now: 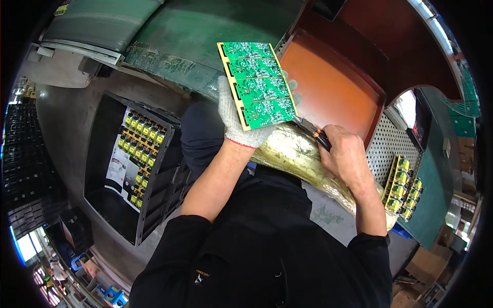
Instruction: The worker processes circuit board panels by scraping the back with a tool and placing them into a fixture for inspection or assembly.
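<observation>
A green circuit board panel [263, 84] with yellow edge strips is held up in front of me, its soldered side facing me. My left hand [235, 120], in a pale knitted glove with a red cuff, grips it from beneath; gloved fingertips show past its right edge. Bare, my right hand [345, 149] is closed around the dark handles of a pair of cutting pliers [313, 131] with orange marks. The pliers' tip meets the panel's lower right corner; whether the jaws touch a lead there is too small to tell.
An orange-lined tray [328, 77] stands beyond my right hand. Yellowish plastic wrapping [292, 149] lies under the pliers. At right, assembled boards with yellow components [403, 190] sit by a perforated metal sheet [386, 146]. A black crate [110, 205] at left holds several similar boards.
</observation>
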`<state>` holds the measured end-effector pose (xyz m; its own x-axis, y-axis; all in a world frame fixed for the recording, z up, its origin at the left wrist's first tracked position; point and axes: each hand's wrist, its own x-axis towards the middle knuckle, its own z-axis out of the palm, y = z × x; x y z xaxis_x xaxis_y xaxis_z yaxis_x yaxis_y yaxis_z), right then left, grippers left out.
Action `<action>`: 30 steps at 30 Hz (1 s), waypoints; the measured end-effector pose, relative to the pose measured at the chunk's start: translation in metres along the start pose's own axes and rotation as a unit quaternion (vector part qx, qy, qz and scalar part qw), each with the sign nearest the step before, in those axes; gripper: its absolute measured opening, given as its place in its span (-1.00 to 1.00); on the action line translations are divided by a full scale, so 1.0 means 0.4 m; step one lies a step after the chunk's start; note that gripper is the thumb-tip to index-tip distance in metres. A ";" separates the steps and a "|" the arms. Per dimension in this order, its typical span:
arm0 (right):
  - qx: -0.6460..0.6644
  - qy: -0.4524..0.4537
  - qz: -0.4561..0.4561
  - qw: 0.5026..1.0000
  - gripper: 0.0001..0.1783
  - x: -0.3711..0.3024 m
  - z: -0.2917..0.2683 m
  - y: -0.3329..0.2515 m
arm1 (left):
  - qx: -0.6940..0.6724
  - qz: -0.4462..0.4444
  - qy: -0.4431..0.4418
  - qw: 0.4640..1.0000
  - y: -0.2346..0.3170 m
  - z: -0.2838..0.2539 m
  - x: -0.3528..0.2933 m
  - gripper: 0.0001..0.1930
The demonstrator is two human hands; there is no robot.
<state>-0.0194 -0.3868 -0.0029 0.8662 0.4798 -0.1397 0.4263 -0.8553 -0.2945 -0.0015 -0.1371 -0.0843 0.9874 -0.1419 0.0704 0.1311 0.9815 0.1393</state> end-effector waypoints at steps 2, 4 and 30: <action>0.013 0.009 0.003 1.000 -0.71 0.001 0.004 0.006 | 0.006 0.000 -0.002 1.000 0.001 -0.001 -0.001 0.12; 0.040 0.028 0.009 0.999 -0.73 0.003 0.010 0.011 | -0.001 -0.011 -0.015 1.000 0.002 -0.005 0.000 0.12; 0.010 0.050 -0.036 0.998 -0.69 0.017 0.009 0.028 | 0.008 -0.015 0.008 1.000 -0.003 0.014 -0.007 0.10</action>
<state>-0.0097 -0.3923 -0.0107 0.8554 0.5174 -0.0231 0.4841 -0.8147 -0.3193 -0.0050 -0.1386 -0.0793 0.9844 -0.1692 0.0491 0.1596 0.9746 0.1572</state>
